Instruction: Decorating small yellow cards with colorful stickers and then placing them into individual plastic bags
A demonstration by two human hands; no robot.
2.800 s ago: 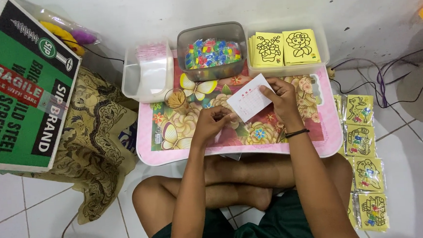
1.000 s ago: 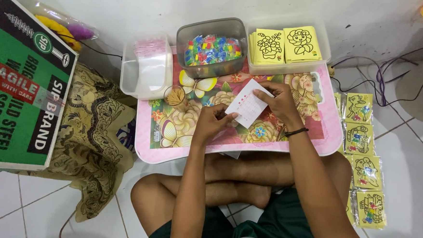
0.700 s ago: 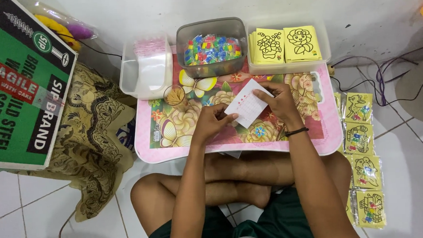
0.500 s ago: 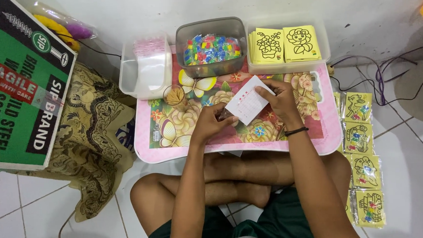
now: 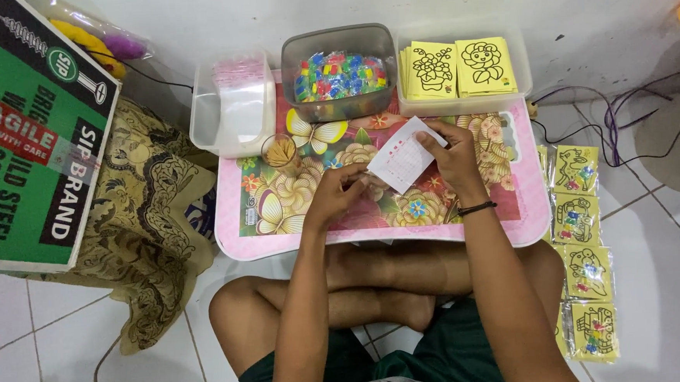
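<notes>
Barely shifted, white card (image 5: 402, 154) tilts diagonally, long axis upper-right.

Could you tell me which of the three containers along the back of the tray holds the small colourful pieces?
The middle grey container; the white tub holds clear bags, the right one yellow cards.

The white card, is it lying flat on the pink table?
No, the right hand holds the white card up by its edge above the pink table.
</notes>
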